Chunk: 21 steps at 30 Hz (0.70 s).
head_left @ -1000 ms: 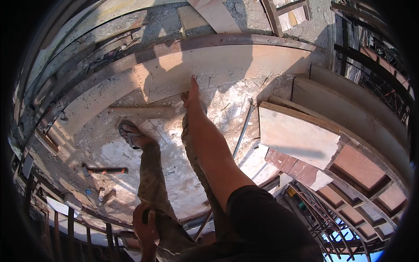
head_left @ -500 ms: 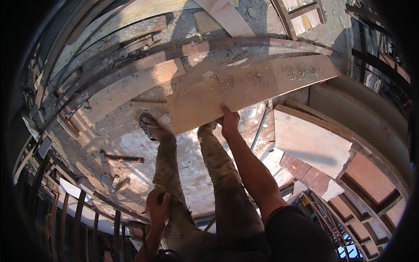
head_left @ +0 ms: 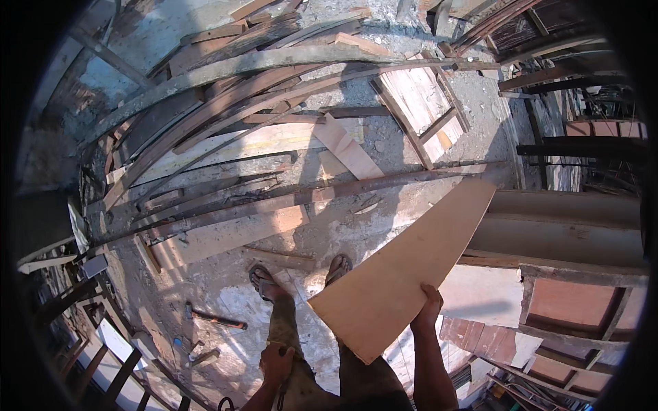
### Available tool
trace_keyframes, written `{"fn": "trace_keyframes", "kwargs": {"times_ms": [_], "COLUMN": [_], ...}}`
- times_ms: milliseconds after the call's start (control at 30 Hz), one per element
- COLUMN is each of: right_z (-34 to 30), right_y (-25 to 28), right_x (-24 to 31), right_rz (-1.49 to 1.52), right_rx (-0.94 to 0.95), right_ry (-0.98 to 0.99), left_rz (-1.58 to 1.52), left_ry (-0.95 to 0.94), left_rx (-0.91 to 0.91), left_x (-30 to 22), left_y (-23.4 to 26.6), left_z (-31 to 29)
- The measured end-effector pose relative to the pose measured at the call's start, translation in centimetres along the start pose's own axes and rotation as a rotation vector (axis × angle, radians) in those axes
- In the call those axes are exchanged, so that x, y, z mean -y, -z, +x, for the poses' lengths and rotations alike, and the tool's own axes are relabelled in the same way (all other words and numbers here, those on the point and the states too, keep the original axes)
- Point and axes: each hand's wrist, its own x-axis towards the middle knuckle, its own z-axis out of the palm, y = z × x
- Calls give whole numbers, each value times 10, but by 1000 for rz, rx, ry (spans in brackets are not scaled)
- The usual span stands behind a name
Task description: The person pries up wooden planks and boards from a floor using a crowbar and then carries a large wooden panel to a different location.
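Note:
My right hand (head_left: 428,306) grips the right edge of a long, thin plywood sheet (head_left: 404,260), thumb on its upper face. The sheet is raised and tilted, its near end by my right leg and its far end reaching toward the upper right. My left hand (head_left: 277,362) rests closed against my left thigh. Its fingers are curled, and whatever they hold, if anything, is hidden. On the floor left of my legs lies a hammer (head_left: 218,318) with an orange and black handle.
A long beam (head_left: 288,200) crosses the floor ahead. Beyond it lie loose boards (head_left: 349,145), a framed panel (head_left: 428,106) and a heap of timber (head_left: 233,75). Framed wooden panels (head_left: 572,301) stand at the right. A small wood block (head_left: 205,357) lies below the hammer.
My right hand has lifted the plywood sheet off the floor area and swung it to the right and nearer. The view has tilted farther ahead. My left hand stays by my thigh.

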Motion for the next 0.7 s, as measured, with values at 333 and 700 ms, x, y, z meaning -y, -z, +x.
{"fn": "trace_keyframes", "kwargs": {"times_ms": [333, 700], "right_z": [-78, -179], "right_y": [-39, -243], "right_x": [168, 315], "right_rz": [571, 722], "right_rx": [14, 287], "right_ry": [-48, 367], "left_rz": [-202, -410], "left_ry": [-191, -175], "left_rx": [33, -117], "left_x": [53, 177], "left_y": [53, 147], "left_z": [6, 10]}}
